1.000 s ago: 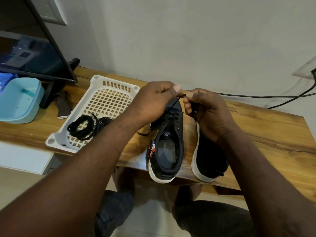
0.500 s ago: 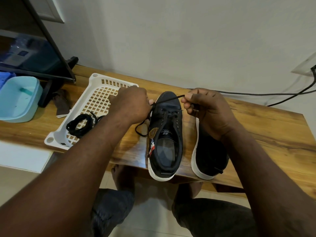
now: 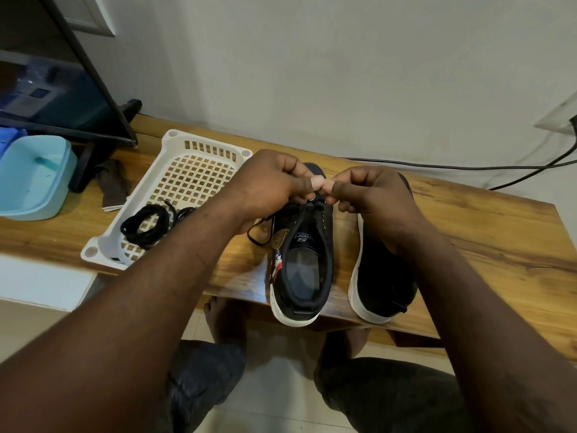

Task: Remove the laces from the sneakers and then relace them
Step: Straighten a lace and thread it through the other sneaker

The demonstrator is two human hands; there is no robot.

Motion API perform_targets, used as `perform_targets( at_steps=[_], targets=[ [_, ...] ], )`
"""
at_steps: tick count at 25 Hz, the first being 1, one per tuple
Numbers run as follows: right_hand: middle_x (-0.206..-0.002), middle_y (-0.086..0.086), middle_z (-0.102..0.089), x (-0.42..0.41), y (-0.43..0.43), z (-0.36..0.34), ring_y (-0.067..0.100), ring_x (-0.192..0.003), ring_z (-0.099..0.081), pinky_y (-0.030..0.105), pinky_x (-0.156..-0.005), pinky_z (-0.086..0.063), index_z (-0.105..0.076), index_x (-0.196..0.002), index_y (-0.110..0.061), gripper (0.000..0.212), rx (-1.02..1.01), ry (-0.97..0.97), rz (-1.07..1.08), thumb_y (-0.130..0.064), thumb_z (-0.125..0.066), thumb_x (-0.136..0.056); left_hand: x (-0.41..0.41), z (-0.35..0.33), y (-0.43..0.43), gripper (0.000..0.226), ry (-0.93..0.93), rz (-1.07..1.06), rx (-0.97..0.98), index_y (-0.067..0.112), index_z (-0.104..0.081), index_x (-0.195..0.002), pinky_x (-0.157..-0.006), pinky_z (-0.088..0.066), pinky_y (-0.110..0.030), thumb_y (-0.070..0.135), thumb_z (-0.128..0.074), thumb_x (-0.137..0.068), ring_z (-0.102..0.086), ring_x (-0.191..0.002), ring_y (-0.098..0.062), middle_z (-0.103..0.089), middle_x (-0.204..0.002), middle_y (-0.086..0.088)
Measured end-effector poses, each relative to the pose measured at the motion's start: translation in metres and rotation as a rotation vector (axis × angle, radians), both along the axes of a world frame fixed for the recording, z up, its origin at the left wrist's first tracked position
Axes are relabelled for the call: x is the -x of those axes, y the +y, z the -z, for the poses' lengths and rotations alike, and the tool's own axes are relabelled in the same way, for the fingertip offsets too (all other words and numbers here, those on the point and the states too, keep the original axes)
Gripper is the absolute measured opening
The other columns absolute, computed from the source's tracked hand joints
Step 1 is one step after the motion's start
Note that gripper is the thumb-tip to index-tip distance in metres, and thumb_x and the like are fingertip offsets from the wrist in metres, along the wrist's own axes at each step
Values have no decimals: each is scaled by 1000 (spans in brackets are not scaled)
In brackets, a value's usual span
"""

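Fingers (image 3: 295,170) of the left hand (image 3: 271,185) were curled, pinching the black lace (image 3: 300,217) above the toe of the left sneaker (image 3: 304,264). On the wooden table (image 3: 484,232), a white basket (image 3: 175,145) held a coiled spare lace (image 3: 146,225). The right hand (image 3: 371,195) met the left thumb to thumb, apparently pinching the same lace. The right sneaker (image 3: 384,282) stood just beside the first.
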State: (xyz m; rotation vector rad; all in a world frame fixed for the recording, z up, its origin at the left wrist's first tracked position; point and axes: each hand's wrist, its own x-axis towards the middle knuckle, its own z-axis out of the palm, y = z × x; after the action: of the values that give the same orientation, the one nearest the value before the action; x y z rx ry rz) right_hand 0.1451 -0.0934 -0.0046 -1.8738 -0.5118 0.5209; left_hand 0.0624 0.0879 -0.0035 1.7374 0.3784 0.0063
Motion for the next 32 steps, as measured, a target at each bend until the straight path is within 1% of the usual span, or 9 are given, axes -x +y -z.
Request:
perform_targets(
  at_steps=[4,6,10,13,15,23,27,29,32],
  targets=[
    [-81,1,-77,3,0,4,15,-70,-72,31,-67,-59,-72,-92,-15,41,325,-75,13,-55,-78,-87,0,4,-1,10,114,-69,-154,9,-76,-91,-73,-59,-35,17,-74,-96,-69,-71,-14,-76,-80,-4],
    [-85,1,-76,7,0,2,17,-77,-75,35,-70,-64,-70,-96,-18,52,522,-84,-53,-65,-82,-77,0,5,-5,10,170,-53,-210,10,-76,-89,-76,-60,-38,13,-69,-96,-69,-78,-17,-74,-81,-3],
    [-85,7,-78,8,0,1,21,-74,-78,40,-73,-67,-75,-94,-9,35,472,83,9,-38,-89,-80,0,7,-12,15,197,-10,-401,10,-78,-88,-78,-59,-39,21,-70,-95,-71,-82,-22,-75,-84,-4],
    [-92,16,-78,7,-3,-2,21,-67,-77,38,-72,-66,-77,-93,3,12,307,293,106,-9,-77,-90,-1,13,-17,16,175,-2,-530,21,-79,-84,-75,-51,-30,26,-70,-96,-68,-86,-13,-75,-87,4],
    [-94,16,-78,6,-6,-3,20,-68,-77,33,-66,-63,-75,-95,6,10,227,395,130,-2,-70,-94,-2,18,-20,18,172,-2,-587,25,-78,-82,-74,-48,-29,27,-69,-97,-67,-86,-9,-74,-88,8],
    [-94,18,-76,6,0,6,30,-83,-74,39,-77,-64,-75,-94,2,7,98,525,138,1,-69,-92,-3,28,-26,31,163,-93,-585,27,-70,-66,-71,-54,-34,32,-68,-97,-67,-79,-14,-71,-78,6],
    [-89,13,-78,8,4,7,29,-82,-77,44,-84,-63,-76,-99,-1,9,70,540,138,-8,-71,-95,-2,28,-27,35,183,-113,-606,28,-64,-63,-60,-43,-29,29,-66,-98,-65,-74,-13,-67,-72,6],
    [-93,14,-79,8,4,9,29,-84,-77,43,-83,-62,-74,-110,-3,17,64,569,136,-16,-65,-101,-1,27,-25,33,193,-128,-550,24,-68,-65,-63,-46,-29,29,-67,-98,-67,-76,-14,-69,-74,3],
    [-100,17,-79,9,7,15,29,-87,-78,38,-73,-62,-74,-108,-4,14,118,518,159,-9,-63,-100,0,25,-23,24,212,-158,-401,18,-76,-76,-78,-57,-36,26,-69,-98,-70,-81,-18,-74,-80,-2]
  ],
)
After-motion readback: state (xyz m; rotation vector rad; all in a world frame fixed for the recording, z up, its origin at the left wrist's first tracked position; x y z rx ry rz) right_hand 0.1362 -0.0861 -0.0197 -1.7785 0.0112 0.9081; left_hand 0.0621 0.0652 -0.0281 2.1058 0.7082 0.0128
